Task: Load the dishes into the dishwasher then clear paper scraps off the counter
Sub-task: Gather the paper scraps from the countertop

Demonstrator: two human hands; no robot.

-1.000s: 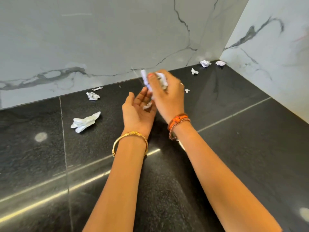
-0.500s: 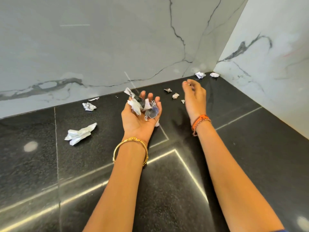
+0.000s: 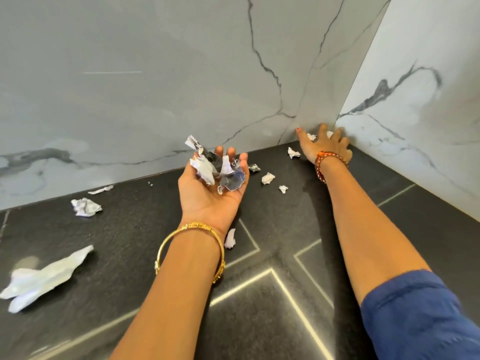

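Paper scraps [image 3: 85,207] on counter [image 3: 135,229], left, between, beyond both hands.

Dark speckled stone counter [image 3: 130,255] with pale seam lines, set into a marble-walled corner, long crumpled paper strip [image 3: 44,278] at near left, crumpled wad [image 3: 85,207] and thin sliver [image 3: 101,189] by the back wall (both white), small scraps [image 3: 268,178] scattered toward the corner

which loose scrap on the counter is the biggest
The long flat scrap at the near left edge; the other loose scraps are small crumpled bits nearer the wall.
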